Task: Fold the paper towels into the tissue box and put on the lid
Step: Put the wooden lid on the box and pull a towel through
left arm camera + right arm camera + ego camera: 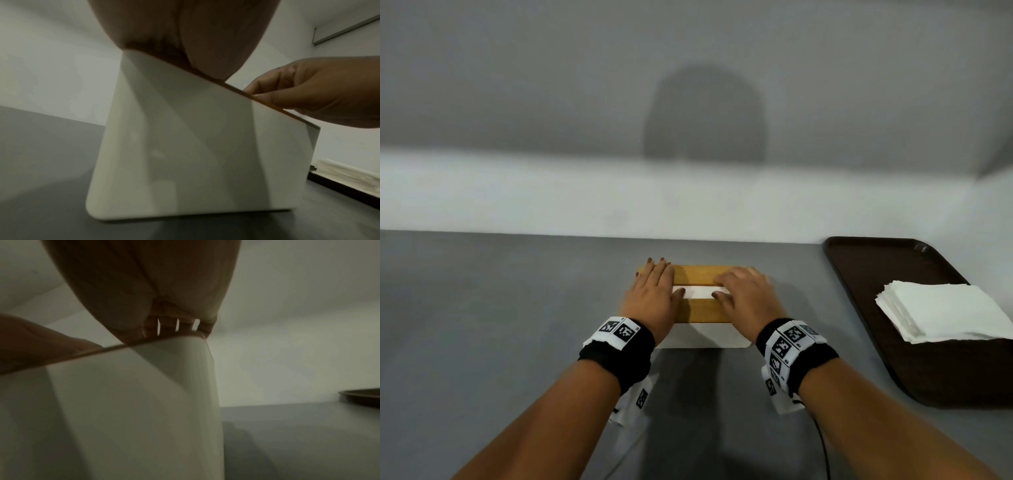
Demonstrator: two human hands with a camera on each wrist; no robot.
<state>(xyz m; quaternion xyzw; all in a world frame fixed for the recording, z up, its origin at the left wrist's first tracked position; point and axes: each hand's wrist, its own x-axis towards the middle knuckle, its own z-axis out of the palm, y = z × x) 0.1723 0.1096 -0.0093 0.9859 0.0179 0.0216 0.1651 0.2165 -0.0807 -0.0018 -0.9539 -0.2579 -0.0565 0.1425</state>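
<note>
A white tissue box [702, 337] stands on the grey table, capped by a wooden lid [703, 310] with a slot where white paper [697, 292] shows. My left hand [654, 294] lies flat on the lid's left end, fingers straight. My right hand [744, 294] rests on the right end with its fingers bent down onto the wood. From the left wrist view the box's white wall [185, 154] fills the frame, the lid's edge [267, 104] runs along its top and the right hand [318, 92] sits on it. The right wrist view shows the box [123, 402] below my palm.
A dark brown tray [866, 274] lies at the right of the table and carries a stack of white paper towels [941, 311]. A white wall rises behind the table. Cables hang from both wristbands near the table's front.
</note>
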